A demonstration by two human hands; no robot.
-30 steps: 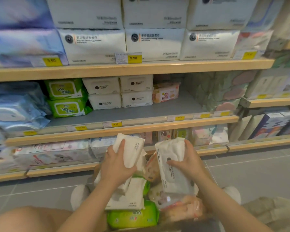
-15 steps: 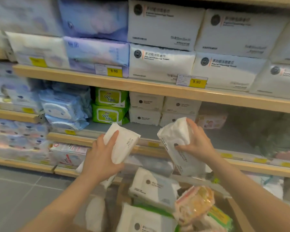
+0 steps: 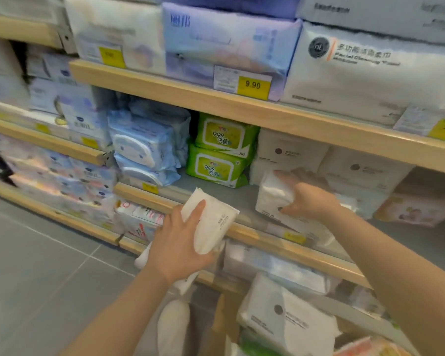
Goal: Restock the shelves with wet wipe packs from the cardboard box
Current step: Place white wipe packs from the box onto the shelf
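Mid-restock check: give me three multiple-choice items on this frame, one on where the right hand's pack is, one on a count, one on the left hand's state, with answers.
1. Where is the white pack that the right hand holds?
A. On the middle shelf, in front of the stacked white packs
B. On the floor
C. On the top shelf

2. How many green packs are stacked on the middle shelf?
A. One
B. Two
C. Four

3. What is the left hand doing?
A. Hanging idle
B. Pressing the price tag
C. Holding another white pack

Answers: 1 A, the pack sits on the grey shelf board; 2 B, one green pack lies on another; 3 C, its fingers wrap the pack.
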